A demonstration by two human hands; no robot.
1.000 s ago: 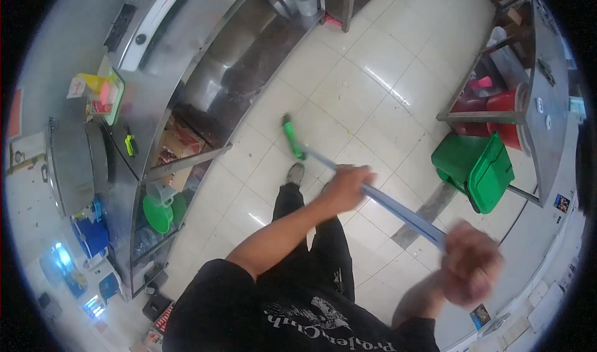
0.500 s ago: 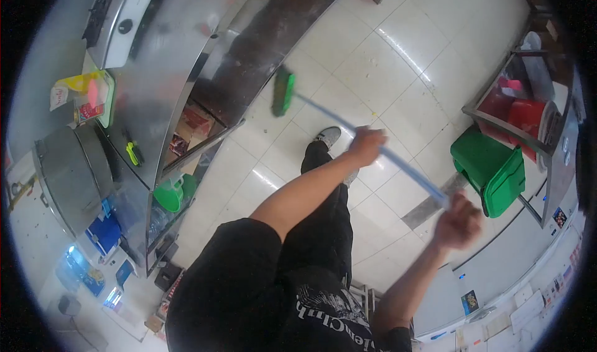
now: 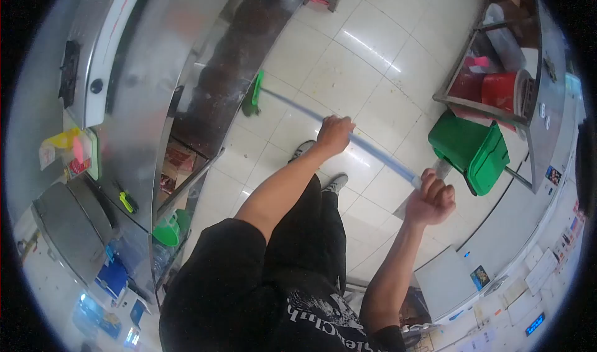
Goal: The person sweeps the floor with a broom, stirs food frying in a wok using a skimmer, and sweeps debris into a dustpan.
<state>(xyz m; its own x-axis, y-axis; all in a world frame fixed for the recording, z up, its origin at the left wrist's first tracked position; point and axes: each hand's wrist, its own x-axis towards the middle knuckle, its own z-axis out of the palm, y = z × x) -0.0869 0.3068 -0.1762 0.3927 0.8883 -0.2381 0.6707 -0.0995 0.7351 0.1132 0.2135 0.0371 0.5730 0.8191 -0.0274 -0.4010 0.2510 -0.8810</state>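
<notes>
Both of my hands are on a long broom with a pale blue-grey handle (image 3: 377, 153). My left hand (image 3: 334, 134) is closed round the middle of the handle. At its near end, my right hand (image 3: 430, 198) is wrapped round the handle, higher and closer to my body. The green broom head (image 3: 257, 90) is at floor level, beside the edge of the metal counter's lower shelf. Its bristles are blurred and dark, so whether they touch the tiles I cannot tell.
Left runs a steel counter (image 3: 140, 103) with a yellow-green handled tool (image 3: 127, 201) on it. A green plastic container (image 3: 166, 229) sits below. To the right stand a green lidded bin (image 3: 469, 150) and a metal rack holding a red bucket (image 3: 500, 92). Small debris dots the tiled floor (image 3: 348, 66).
The broom head has turned and is now closer to the lower shelf's edge. Both hands keep their hold on the handle. My view has shifted, so the bin appears farther left and higher.
</notes>
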